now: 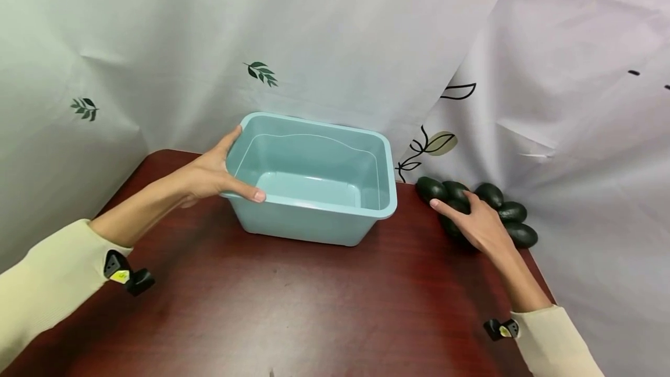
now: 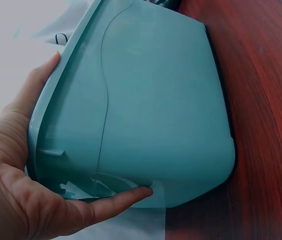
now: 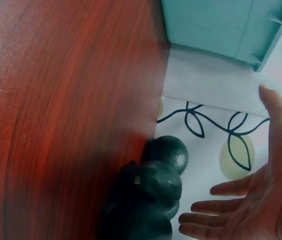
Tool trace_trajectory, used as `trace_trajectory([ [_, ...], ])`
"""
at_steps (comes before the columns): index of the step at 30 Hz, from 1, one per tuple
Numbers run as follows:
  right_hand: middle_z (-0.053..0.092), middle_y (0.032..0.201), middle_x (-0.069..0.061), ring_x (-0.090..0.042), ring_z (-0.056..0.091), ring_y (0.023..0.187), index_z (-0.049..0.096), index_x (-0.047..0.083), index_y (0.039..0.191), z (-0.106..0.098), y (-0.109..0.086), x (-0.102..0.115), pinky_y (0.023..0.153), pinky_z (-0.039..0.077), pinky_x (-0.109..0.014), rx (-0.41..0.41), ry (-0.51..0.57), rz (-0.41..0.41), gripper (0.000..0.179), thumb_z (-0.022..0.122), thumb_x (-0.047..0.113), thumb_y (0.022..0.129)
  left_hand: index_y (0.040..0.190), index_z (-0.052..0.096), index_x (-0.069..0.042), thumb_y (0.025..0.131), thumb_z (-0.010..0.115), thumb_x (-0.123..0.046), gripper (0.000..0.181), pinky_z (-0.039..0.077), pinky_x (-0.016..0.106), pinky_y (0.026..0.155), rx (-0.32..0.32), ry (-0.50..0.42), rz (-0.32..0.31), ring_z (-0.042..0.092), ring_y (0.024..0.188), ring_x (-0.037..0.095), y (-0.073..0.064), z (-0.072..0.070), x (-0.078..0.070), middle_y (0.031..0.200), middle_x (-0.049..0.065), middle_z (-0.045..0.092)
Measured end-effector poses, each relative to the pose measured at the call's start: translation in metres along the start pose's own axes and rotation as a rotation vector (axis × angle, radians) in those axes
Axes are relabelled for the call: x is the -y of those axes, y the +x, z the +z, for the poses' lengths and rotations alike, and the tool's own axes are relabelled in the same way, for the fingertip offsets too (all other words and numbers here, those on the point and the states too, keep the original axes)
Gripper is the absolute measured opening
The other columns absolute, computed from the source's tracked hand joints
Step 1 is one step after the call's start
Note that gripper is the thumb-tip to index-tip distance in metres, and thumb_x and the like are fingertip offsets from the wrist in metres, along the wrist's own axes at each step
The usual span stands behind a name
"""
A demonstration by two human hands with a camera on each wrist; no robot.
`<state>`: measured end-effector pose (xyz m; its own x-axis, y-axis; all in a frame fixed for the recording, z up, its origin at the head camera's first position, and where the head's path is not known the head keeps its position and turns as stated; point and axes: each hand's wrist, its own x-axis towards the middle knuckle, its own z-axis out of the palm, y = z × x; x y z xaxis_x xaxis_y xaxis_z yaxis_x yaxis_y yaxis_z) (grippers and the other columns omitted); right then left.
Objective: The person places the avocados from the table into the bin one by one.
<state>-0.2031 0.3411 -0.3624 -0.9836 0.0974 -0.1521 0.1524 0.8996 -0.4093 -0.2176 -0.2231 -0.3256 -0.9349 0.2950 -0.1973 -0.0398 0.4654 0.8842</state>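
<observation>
A light blue plastic tub (image 1: 309,223) stands upright on the dark red table, its inside bare. My left hand (image 1: 209,176) rests against the tub's left end, thumb and fingers spread along the rim. In the left wrist view the visible digits of that hand (image 2: 36,190) lie nearly straight on the tub wall (image 2: 155,100). Over to the right, several dark green avocados (image 1: 515,234) lie clustered. Just above them hovers my right hand (image 1: 481,223), and the right wrist view shows its fingers (image 3: 225,205) extended with nothing in them, apart from the avocados (image 3: 155,182).
The reddish-brown wooden table (image 1: 293,301) stretches in front of the tub. A pale cloth with leaf prints (image 1: 314,34) hangs behind and along both sides. The avocados lie close to the table's right edge, beside the cloth.
</observation>
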Motion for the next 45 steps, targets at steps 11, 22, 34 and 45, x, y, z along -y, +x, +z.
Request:
trace_trajectory([
  [11,0.044,0.165,-0.046,-0.064,0.044,0.153,0.036,-0.019,0.166,0.007,0.008,-0.008,0.124,0.042,-0.076,-0.068,-0.026,0.011,0.132,0.061,0.090,0.096,0.178,-0.026,-0.037,0.083,0.102,-0.026,0.159,0.038,0.071,0.132,0.011,-0.011,-0.018,0.027,0.164,0.045,0.000,0.000,-0.003,0.189,0.016,0.004],
  [22,0.070,0.123,-0.043,-0.057,0.068,0.112,0.067,-0.018,0.132,0.016,0.020,-0.013,0.090,0.061,-0.063,-0.137,-0.061,-0.049,0.071,0.081,0.045,0.102,0.178,-0.025,-0.037,0.083,0.102,-0.026,0.159,0.037,0.072,0.133,0.005,-0.005,-0.022,0.027,0.165,0.044,0.000,-0.002,-0.004,0.190,0.014,0.001],
  [34,0.055,0.070,-0.011,-0.034,0.061,0.071,0.057,0.010,0.065,0.026,0.027,-0.010,0.067,0.056,-0.050,-0.172,-0.107,-0.052,0.052,0.089,0.036,0.097,0.178,-0.025,-0.037,0.083,0.102,-0.027,0.159,0.036,0.073,0.133,0.004,0.005,-0.026,0.027,0.165,0.045,0.000,0.000,-0.003,0.190,0.015,0.001],
  [45,0.067,0.075,-0.025,-0.048,0.069,0.078,0.063,0.006,0.062,0.032,0.033,-0.011,0.076,0.060,-0.066,-0.257,-0.087,-0.068,0.047,0.091,0.029,0.093,0.178,-0.024,-0.038,0.083,0.102,-0.027,0.158,0.035,0.074,0.133,-0.004,0.010,-0.030,0.026,0.165,0.045,0.001,0.000,-0.003,0.190,0.016,0.003],
])
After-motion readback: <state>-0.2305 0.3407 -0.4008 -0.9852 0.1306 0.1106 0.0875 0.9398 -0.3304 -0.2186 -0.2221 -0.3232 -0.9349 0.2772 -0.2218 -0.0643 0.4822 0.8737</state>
